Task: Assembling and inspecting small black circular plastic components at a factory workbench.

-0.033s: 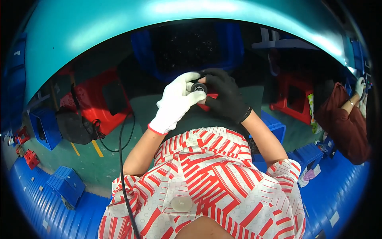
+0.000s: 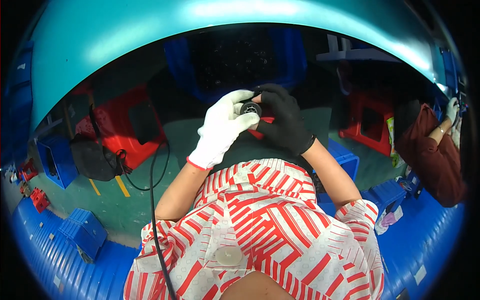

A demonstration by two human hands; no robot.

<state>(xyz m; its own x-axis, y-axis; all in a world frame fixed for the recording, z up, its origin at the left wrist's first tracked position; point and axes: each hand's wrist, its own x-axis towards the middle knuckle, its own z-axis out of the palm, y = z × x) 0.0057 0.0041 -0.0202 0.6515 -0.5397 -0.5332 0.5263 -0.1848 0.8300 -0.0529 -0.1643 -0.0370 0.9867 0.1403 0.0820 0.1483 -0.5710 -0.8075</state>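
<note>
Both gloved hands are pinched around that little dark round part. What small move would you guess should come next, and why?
Probably a small twist or press with the right hand while the left hand keeps the small dark round part steady. The white-gloved fingers already grip its side, the black-gloved fingers close on it from the other side, and a red piece shows just beneath. What the part fits into is hidden.

Your left hand (image 2: 222, 131) is wearing white knit cloth, your right hand (image 2: 285, 122) matt black cloth, both gripping a matt black plastic part (image 2: 249, 107).
</note>
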